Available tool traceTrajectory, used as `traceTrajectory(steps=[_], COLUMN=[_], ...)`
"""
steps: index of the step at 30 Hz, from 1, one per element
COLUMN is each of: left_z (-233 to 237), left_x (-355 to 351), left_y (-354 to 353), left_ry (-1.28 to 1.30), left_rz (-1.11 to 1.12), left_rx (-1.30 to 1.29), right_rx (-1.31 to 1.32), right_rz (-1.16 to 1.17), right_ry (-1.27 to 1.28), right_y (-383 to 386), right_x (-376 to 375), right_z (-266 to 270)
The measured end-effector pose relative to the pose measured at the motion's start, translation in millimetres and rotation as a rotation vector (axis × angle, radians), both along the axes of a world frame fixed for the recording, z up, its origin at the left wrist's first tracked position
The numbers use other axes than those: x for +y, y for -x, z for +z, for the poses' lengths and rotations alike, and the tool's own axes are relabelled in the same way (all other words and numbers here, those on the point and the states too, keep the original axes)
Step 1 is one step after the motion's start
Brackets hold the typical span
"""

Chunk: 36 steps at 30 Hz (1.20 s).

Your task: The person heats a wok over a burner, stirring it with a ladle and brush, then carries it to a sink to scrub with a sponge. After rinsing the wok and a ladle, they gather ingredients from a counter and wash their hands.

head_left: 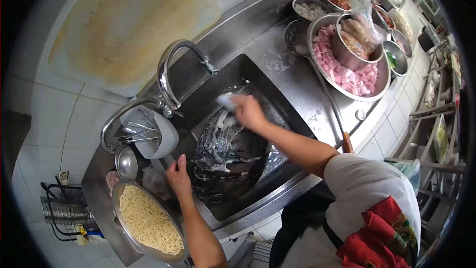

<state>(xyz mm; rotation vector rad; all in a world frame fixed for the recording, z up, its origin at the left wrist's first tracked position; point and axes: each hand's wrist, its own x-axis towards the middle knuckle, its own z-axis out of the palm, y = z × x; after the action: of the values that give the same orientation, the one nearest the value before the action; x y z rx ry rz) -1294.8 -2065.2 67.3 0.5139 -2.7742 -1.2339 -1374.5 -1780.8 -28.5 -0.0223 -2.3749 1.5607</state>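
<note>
A dark wok [216, 144], streaked with white suds, lies in the metal sink [282, 94]. My right hand [249, 113] is closed on a white scrubbing cloth [227, 100], blurred by motion, at the wok's far side. At the wok's left edge, my left hand [179, 176] has its fingers curled round what looks like the wok's grey handle [169, 161]; the grip is partly hidden. Over the sink's far left corner arches the faucet [166, 72].
A white container [166, 136] with metal utensils stands left of the sink, near a ladle [126, 163] and a pan of noodles [148, 223]. On the right counter are a large bowl of pink meat pieces [347, 82], a long-handled ladle [327, 84] and several smaller bowls.
</note>
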Motion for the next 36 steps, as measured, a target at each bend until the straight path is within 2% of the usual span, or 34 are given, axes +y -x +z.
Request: traceTrajectory(steps=[1, 3, 4, 6, 9, 10, 11, 12, 14, 16, 17, 18, 21, 22, 23, 25, 26, 27, 28, 29, 30, 31, 33, 35, 36], left_z=[-8.1, -14.2, -16.4, -14.8, -12.2, -12.6, -11.5, -5.9, 7.5, 9.0, -14.8, -12.4, -7.1, -0.6, 7.0, -2.7, -5.0, -4.5, -21.9, -14.4, 2.5, 9.3, -0.9, -12.6, -16.4], left_x=[-1.9, -4.7, -2.7, -3.7, -3.0, 3.2, 8.4, 13.6, 23.4, 31.0, 18.9, 26.4, 52.8, 61.1, 66.6, 78.8, 81.1, 85.1, 86.3, 90.0, 95.6, 99.0, 99.2, 98.5, 95.6], left_y=[1.4, -1.3, 0.8, 1.7, 3.8, 9.4, 14.2, 22.3, 37.6, 50.2, 65.9, 70.5, 86.9, 91.1, 94.4, 106.7, 109.6, 114.7, 118.1, 114.0, 110.2, 112.4, 124.4, 138.6, 144.3], left_ry=[-0.022, -0.075, -0.115, -0.126, -0.121, -0.167, -0.21, -0.176, -0.118, -0.194, -0.062, -0.073, -0.014, 0.034, 0.05, -0.02, -0.003, 0.007, 0.02, 0.074, 0.129, 0.181, 0.113, 0.114, 0.128], left_rz=[0.034, 0.103, 0.145, 0.18, 0.188, 0.191, 0.188, 0.167, 0.134, 0.162, 0.144, 0.163, 0.133, 0.099, 0.042, 0.04, 0.025, 0.016, 0.065, 0.03, -0.006, -0.038, -0.079, -0.096, -0.093], left_rx=[0.042, 0.064, 0.058, 0.055, 0.074, 0.102, 0.127, 0.124, 0.122, 0.087, 0.087, 0.07, 0.044, 0.035, -0.001, 0.093, 0.025, -0.037, 0.084, 0.086, 0.087, 0.094, 0.079, 0.135, 0.111], right_rx=[-0.236, -0.665, -0.812, -0.858, -0.618, -0.429, -0.214, -0.271, -0.011, 0.271, 0.387, 0.322, 0.556, 0.526, 0.506, 0.386, 0.455, 0.472, 0.508, 0.529, 0.545, 0.516, 0.457, 0.321, 0.362], right_rz=[-0.07, 0.047, 0.053, -0.073, -0.088, -0.016, -0.022, 0.025, 0.05, 0.113, 0.144, 0.215, 0.412, 0.437, 0.394, 0.209, 0.16, 0.155, 0.265, 0.37, 0.425, 0.4, 0.344, 0.492, 0.668], right_ry=[0.11, 0.227, 0.26, 0.321, 0.303, 0.195, -0.023, -0.044, -0.151, -0.208, -0.196, -0.254, -0.238, -0.325, -0.388, -0.325, -0.346, -0.361, -0.326, -0.28, -0.373, -0.365, -0.341, -0.481, -0.289], right_y=[24.8, 53.1, 55.7, 50.6, 48.9, 43.0, 37.9, 30.6, 4.8, -31.5, -55.5, -77.1, -126.9, -125.3, -110.4, -89.7, -106.2, -125.7, -144.7, -160.1, -166.7, -157.6, -127.8, -157.9, -178.7], right_x=[15.6, 52.8, 64.8, 62.1, 39.2, 30.6, 15.8, 2.9, -17.5, -28.6, -33.7, -34.0, -50.3, -59.6, -56.7, -54.6, -58.8, -62.6, -63.3, -64.6, -64.1, -67.4, -82.6, -97.0, -93.7], right_z=[-46.2, -146.9, -179.6, -195.0, -137.6, -92.2, -48.0, -1.2, 24.4, 48.8, 58.7, 67.1, 80.6, 75.7, 70.6, 92.0, 86.1, 73.9, 63.6, 56.7, 67.2, 77.1, 89.2, 34.6, 1.0])
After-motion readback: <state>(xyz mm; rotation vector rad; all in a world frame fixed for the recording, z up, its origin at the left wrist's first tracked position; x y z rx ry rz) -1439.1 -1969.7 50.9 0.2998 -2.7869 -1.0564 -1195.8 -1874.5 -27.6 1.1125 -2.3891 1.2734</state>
